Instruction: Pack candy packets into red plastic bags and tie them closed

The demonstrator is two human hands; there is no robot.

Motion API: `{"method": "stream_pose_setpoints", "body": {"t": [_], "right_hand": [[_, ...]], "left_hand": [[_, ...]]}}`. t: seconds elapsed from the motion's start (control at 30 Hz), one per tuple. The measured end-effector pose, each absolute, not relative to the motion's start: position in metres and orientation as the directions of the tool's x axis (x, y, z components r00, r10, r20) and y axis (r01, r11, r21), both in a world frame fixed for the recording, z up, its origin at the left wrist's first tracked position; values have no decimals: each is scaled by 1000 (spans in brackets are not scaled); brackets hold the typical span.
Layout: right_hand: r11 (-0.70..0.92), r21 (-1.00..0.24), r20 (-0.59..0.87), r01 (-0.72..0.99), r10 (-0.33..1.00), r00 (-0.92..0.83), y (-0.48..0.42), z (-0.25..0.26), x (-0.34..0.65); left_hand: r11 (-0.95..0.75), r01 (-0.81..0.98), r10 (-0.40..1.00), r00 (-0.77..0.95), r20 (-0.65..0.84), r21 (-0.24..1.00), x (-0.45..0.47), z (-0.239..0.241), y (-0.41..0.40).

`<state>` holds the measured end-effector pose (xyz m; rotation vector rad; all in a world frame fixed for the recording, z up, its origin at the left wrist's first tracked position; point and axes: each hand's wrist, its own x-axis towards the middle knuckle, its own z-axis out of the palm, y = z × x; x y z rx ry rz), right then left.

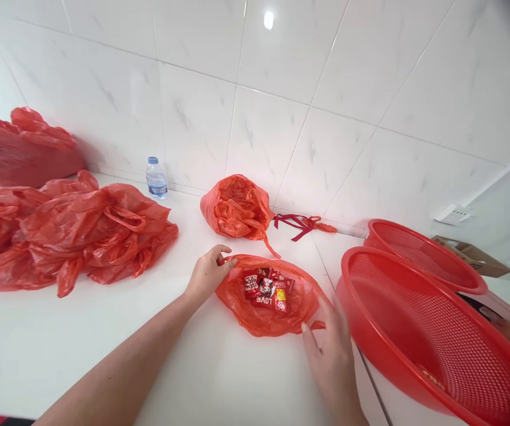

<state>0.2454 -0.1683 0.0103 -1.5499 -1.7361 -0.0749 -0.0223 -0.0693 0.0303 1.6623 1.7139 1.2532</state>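
Item: bag [246, 316], thin orange-red plastic, lying open and flat on the white tabletop [104, 337], front centre, between the two hands.
Contents: a small cluster of red printed packets [267, 290], one marked "LOVE", resting in the bag's middle.
Left hand [208, 273]: at the bag's left rim, thumb and fingers [227, 262] drawn together on the film.
Right hand [331, 355]: at the bag's right rim, fingers [310, 340] spread and loose, tips just beside a twisted handle strip; not clamped on it.
Handling, as judged: very light, limp, crinkly and a little slippery. The film likely tears if stretched hard, and the packets would slide about inside. Best held at the rim or the handle strips on both sides, not under the load.
Nearby: large red mesh basket [415, 343] just right of the bag, a second basket [419, 254] behind it; knotted bag [237, 208] and ribbon [302, 223] behind; heap of bags [73, 236] left; bottle [156, 177] by the wall.
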Motion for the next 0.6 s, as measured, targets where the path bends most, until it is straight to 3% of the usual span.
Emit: {"method": "stream_pose_setpoints", "body": {"t": [0.2,0.33,0.4,0.5,0.6], "right_hand": [[121,-598,446,792,871,204,-191,-26,262],[-20,-839,120,543,968,222,-175,4,253],[-21,-905,48,424,987,153,-168,34,245],[219,-903,290,368,946,148,-163,89,237],[367,-842,491,395,824,283,-162,140,239]], "left_hand": [[-127,509,980,-65,186,851,-38,31,-99],[-67,414,994,-48,95,908,-47,35,-104],[-75,284,994,-57,95,956,-51,46,-99],[-179,56,965,-186,186,982,-56,78,-88],[-304,-166,933,-250,258,938,-58,118,-81]]}}
